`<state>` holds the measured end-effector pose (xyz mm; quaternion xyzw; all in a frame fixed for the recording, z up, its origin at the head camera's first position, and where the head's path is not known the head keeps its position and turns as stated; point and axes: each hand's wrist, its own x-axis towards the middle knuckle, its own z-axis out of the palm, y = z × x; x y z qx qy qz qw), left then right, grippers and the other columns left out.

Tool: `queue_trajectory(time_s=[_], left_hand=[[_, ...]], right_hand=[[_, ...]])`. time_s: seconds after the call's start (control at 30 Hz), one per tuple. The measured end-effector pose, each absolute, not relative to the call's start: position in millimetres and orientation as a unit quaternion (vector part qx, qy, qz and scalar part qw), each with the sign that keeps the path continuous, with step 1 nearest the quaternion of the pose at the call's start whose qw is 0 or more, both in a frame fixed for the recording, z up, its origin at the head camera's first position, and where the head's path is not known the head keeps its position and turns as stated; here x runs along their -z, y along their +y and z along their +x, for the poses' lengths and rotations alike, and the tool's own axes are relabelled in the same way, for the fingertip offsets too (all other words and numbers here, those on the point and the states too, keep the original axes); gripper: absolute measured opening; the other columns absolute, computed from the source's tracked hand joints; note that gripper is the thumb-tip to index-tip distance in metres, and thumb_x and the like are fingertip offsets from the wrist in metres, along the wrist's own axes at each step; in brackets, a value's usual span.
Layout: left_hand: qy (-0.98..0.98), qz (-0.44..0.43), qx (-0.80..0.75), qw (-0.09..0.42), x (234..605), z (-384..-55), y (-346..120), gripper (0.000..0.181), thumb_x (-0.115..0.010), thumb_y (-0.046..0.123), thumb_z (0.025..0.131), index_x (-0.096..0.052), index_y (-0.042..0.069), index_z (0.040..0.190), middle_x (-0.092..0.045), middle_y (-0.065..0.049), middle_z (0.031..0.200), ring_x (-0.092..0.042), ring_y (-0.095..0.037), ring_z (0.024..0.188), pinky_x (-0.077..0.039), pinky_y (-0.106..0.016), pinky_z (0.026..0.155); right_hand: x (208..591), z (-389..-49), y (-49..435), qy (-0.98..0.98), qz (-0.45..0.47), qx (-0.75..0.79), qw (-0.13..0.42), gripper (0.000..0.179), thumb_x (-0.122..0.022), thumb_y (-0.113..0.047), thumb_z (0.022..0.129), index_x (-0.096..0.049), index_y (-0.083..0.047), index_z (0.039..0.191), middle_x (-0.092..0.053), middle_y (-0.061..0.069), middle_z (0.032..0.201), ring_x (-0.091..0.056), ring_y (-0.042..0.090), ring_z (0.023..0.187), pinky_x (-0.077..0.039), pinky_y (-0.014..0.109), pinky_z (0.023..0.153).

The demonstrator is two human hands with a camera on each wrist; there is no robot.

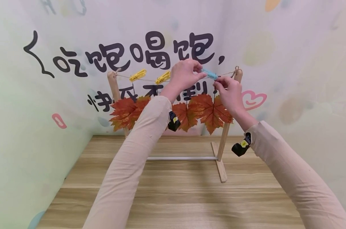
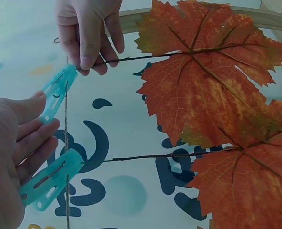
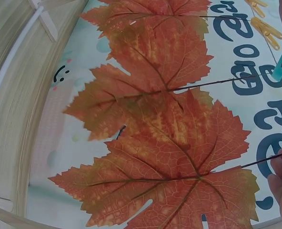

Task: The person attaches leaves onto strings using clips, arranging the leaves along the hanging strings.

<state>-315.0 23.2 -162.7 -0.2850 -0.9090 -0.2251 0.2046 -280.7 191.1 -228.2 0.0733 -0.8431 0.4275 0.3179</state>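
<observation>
My left hand (image 1: 184, 74) pinches the tail end of a light blue clothespin (image 2: 59, 93) between thumb and fingers. The clip sits across the twine (image 2: 66, 129), its front end at a leaf stem (image 2: 141, 57). Thumb and fingertips of my right hand (image 1: 230, 92) pinch that dark stem close to the clip's tip. From the stem hangs a red-orange maple leaf (image 1: 214, 111). Beside my left fingers, a second blue clothespin (image 2: 53, 181) holds another leaf (image 2: 250, 176) on the twine; in the head view my left hand hides this clip.
Two yellow clothespins (image 1: 138, 75) hang further left on the line, with more leaves (image 1: 125, 109) below. The twine runs between wooden posts (image 1: 223, 141) joined low down by a white rod (image 1: 184, 158). The stand is on a wood-grain table (image 1: 173, 197) before a printed cloth backdrop (image 1: 290, 57).
</observation>
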Motion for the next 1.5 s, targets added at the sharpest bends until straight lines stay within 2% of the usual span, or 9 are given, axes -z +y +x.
queue_trajectory(time_s=[0.2,0.37,0.57,0.77,1.0,1.13,1.33,1.5], left_hand=[[-0.906,-0.296,0.233,0.194,162,-317,19,0.033,-0.061,0.041,0.084,-0.066,0.017,0.106,-0.066,0.007,0.100,-0.057,-0.008,0.091,-0.041,-0.023,0.074],[-0.908,-0.298,0.219,0.195,162,-316,18,0.037,-0.059,0.040,0.086,-0.063,0.018,0.115,-0.065,0.006,0.109,-0.056,-0.010,0.093,-0.041,-0.022,0.071],[-0.903,-0.306,0.212,0.215,163,-312,15,0.039,-0.060,0.038,0.085,-0.061,0.017,0.118,-0.063,0.006,0.114,-0.053,-0.013,0.098,-0.041,-0.023,0.073],[-0.889,-0.312,0.230,0.246,166,-312,10,0.037,-0.063,0.035,0.084,-0.062,0.017,0.116,-0.064,0.006,0.111,-0.053,-0.013,0.099,-0.041,-0.022,0.076],[-0.849,-0.330,0.287,0.298,169,-308,-4,0.032,-0.066,0.026,0.083,-0.065,0.010,0.111,-0.066,-0.001,0.108,-0.056,-0.015,0.102,-0.040,-0.022,0.088],[-0.819,-0.344,0.334,0.314,172,-304,-17,0.030,-0.068,0.018,0.081,-0.065,0.005,0.109,-0.067,-0.006,0.105,-0.057,-0.018,0.100,-0.042,-0.023,0.086],[-0.805,-0.339,0.393,0.288,179,-299,-37,0.029,-0.069,0.014,0.080,-0.065,0.003,0.107,-0.066,-0.008,0.104,-0.057,-0.017,0.100,-0.046,-0.021,0.084],[-0.789,-0.339,0.421,0.292,193,-294,-56,0.026,-0.069,0.010,0.080,-0.066,0.001,0.104,-0.067,-0.010,0.101,-0.059,-0.016,0.097,-0.048,-0.020,0.081]], right_hand=[[227,-279,190,-0.843,0.078,-0.428,0.318,0.024,-0.054,-0.017,0.091,-0.063,0.000,0.105,-0.064,0.014,0.093,-0.055,0.019,0.077,-0.045,0.013,0.066],[228,-278,188,-0.841,0.078,-0.433,0.315,0.024,-0.054,-0.017,0.091,-0.063,0.000,0.105,-0.064,0.015,0.093,-0.056,0.024,0.079,-0.045,0.013,0.067],[229,-277,188,-0.842,0.076,-0.437,0.308,0.027,-0.053,-0.020,0.091,-0.063,-0.001,0.108,-0.064,0.013,0.095,-0.057,0.026,0.083,-0.047,0.015,0.071],[231,-275,189,-0.840,0.075,-0.428,0.326,0.024,-0.056,-0.017,0.090,-0.064,0.000,0.104,-0.065,0.014,0.093,-0.059,0.022,0.079,-0.046,0.013,0.066],[233,-266,192,-0.840,0.076,-0.416,0.341,0.024,-0.059,-0.017,0.089,-0.064,0.002,0.102,-0.066,0.016,0.093,-0.055,0.007,0.071,-0.044,0.011,0.062],[237,-259,197,-0.842,0.086,-0.404,0.347,0.025,-0.060,-0.017,0.088,-0.064,0.004,0.100,-0.066,0.018,0.092,-0.052,-0.003,0.067,-0.043,0.008,0.064],[246,-246,207,-0.845,0.097,-0.387,0.356,0.024,-0.062,-0.016,0.086,-0.065,0.005,0.099,-0.066,0.019,0.090,-0.050,-0.009,0.066,-0.042,0.007,0.063],[257,-235,219,-0.850,0.113,-0.381,0.347,0.023,-0.062,-0.013,0.086,-0.064,0.005,0.100,-0.066,0.020,0.090,-0.051,-0.010,0.068,-0.043,0.005,0.065]])
